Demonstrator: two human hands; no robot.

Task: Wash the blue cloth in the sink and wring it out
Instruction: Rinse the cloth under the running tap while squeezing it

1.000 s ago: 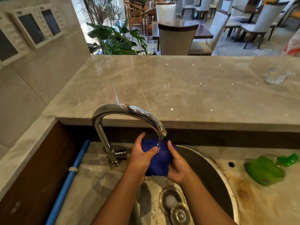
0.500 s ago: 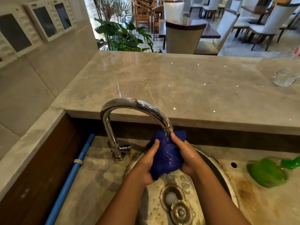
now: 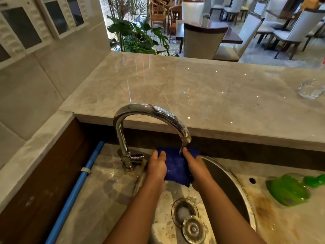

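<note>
A wet blue cloth (image 3: pixel 176 167) hangs spread between my two hands, right under the spout of the chrome faucet (image 3: pixel 149 111), above the round steel sink (image 3: pixel 233 184). My left hand (image 3: pixel 157 166) grips the cloth's left edge with the thumb on top. My right hand (image 3: pixel 197 165) grips its right edge the same way. Water runs from the spout onto the cloth's top. In the sink bottom lie the open drain (image 3: pixel 183 211) and a loose metal plug (image 3: pixel 193 228).
A green dish-soap bottle (image 3: pixel 288 191) lies on the stained counter right of the sink. A raised marble ledge (image 3: pixel 193 95) runs behind the faucet, with a clear glass (image 3: pixel 310 88) at its right. A blue pipe (image 3: pixel 73 189) runs along the left.
The cloth was bunched between my hands; now my hands have moved apart and up, stretching it wider under the spout. The camera has shifted closer.
</note>
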